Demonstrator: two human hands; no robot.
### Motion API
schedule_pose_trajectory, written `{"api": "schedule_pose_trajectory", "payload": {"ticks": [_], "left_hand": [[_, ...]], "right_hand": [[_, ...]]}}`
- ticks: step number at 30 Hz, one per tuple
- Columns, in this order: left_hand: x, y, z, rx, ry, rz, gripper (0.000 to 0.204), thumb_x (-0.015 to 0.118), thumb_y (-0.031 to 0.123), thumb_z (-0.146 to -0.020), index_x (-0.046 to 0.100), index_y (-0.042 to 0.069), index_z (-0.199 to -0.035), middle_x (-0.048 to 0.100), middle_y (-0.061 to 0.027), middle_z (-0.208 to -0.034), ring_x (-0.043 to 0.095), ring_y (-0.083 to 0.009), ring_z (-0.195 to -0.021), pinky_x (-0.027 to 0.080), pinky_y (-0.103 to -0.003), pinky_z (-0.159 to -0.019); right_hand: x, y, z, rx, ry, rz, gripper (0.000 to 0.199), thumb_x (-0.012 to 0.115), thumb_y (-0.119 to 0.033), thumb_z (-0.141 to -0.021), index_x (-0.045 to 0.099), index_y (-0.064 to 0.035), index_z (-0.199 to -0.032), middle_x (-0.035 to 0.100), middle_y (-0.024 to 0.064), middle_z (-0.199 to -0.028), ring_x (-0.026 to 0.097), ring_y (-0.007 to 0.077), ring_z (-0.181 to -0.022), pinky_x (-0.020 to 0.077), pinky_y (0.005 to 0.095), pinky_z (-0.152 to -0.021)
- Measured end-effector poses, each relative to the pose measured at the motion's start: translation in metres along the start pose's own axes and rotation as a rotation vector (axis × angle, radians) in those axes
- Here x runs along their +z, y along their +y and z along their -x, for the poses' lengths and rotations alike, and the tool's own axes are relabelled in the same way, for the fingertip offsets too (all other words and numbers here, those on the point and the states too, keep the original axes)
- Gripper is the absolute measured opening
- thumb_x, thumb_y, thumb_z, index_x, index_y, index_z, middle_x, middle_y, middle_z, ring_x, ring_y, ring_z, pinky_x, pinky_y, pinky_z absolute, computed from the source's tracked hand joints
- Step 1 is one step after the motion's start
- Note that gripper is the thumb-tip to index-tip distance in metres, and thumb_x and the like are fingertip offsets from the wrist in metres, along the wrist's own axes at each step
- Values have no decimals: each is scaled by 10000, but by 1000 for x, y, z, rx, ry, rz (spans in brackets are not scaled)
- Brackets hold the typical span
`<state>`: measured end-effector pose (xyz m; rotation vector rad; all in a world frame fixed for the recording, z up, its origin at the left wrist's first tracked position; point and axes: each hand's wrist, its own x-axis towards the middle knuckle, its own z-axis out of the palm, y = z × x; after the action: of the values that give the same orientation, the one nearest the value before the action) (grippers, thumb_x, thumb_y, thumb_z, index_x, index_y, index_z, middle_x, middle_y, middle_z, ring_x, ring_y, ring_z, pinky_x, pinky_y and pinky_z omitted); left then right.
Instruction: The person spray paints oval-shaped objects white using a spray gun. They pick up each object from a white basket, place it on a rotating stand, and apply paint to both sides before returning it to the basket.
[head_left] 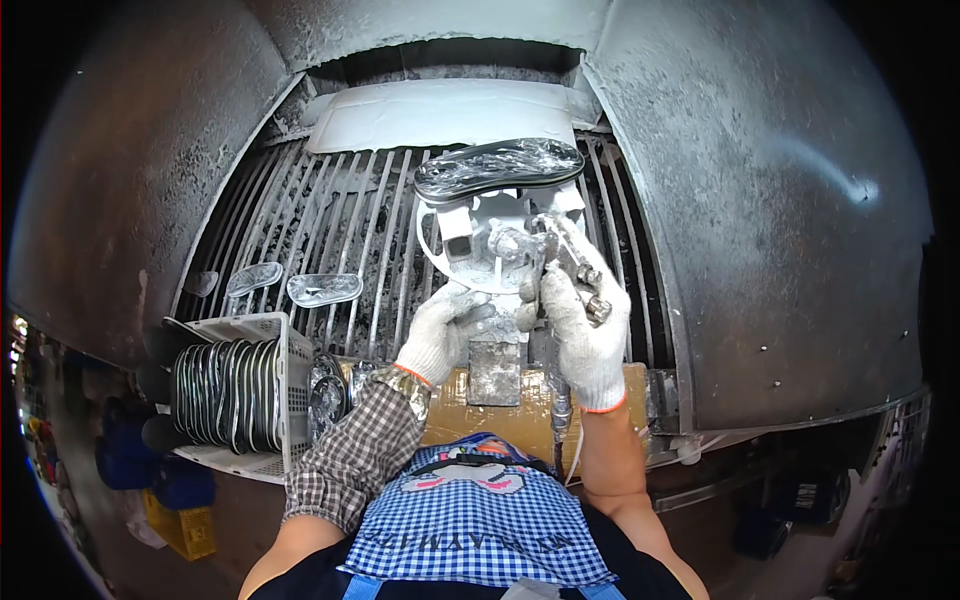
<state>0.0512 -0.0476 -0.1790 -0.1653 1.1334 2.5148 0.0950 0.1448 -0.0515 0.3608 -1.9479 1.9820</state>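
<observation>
In a white knitted glove, my right hand point(585, 325) is closed around a spray gun point(550, 242) with metal knobs. A hose point(561, 415) runs down from the gun. My left hand point(438, 330), also gloved, has its fingers curled at the lower rim of a white-coated stand point(480, 272). Some of those fingertips are hard to separate from the white coating. On top of the stand lies a long, sole-shaped piece point(500, 170) with a black rim and a shiny, film-like face. The gun is on the near side of this piece, apart from it.
A slatted metal grate point(385, 250) spans the booth between tall metal side walls point(760, 200). Two clear oval pieces, one point(325, 290) nearer the stand, lie on it. A white basket point(298, 390) at left holds several black-rimmed pieces point(228, 395). A white sheet point(440, 112) stands behind.
</observation>
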Motion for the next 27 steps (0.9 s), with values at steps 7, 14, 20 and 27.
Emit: {"api": "schedule_pose_trajectory", "payload": {"ticks": [7, 14, 20, 27], "left_hand": [[3, 0, 1, -14, -38, 80, 429, 635, 71, -998, 620, 30, -1425, 703, -92, -1351, 690, -214, -1155, 560, -401, -1036], [3, 0, 0, 1, -58, 100, 474, 601, 40, -1000, 562, -10, -1469, 681, -139, -1367, 705, -236, -1125, 589, -395, -1020], [3, 1, 1, -12, -58, 100, 462, 594, 55, -1008, 559, -7, -1464, 674, -152, -1373, 690, -259, -1163, 567, -436, -1057], [-1, 3, 0, -15, -95, 131, 476, 584, 57, -1001, 552, -10, -1471, 668, -161, -1379, 675, -277, -1192, 547, -457, -1081]], "right_hand": [[-1, -9, 3, 191, 90, -264, 550, 674, -128, -1070, 499, 56, -1558, 717, 114, -1201, 686, 99, -864, 568, 244, -745], [1, -3, 3, 59, 176, -105, 552, 672, -108, -1068, 492, 45, -1568, 727, 56, -1023, 630, 61, -738, 529, 228, -663], [7, -12, 9, 74, 165, -25, 543, 652, -104, -1078, 478, 64, -1565, 695, 75, -1086, 643, 90, -858, 546, 252, -762], [-4, -9, 8, 69, 125, -161, 545, 641, -102, -1083, 468, 67, -1571, 708, 65, -1035, 655, 86, -831, 567, 257, -753]]}}
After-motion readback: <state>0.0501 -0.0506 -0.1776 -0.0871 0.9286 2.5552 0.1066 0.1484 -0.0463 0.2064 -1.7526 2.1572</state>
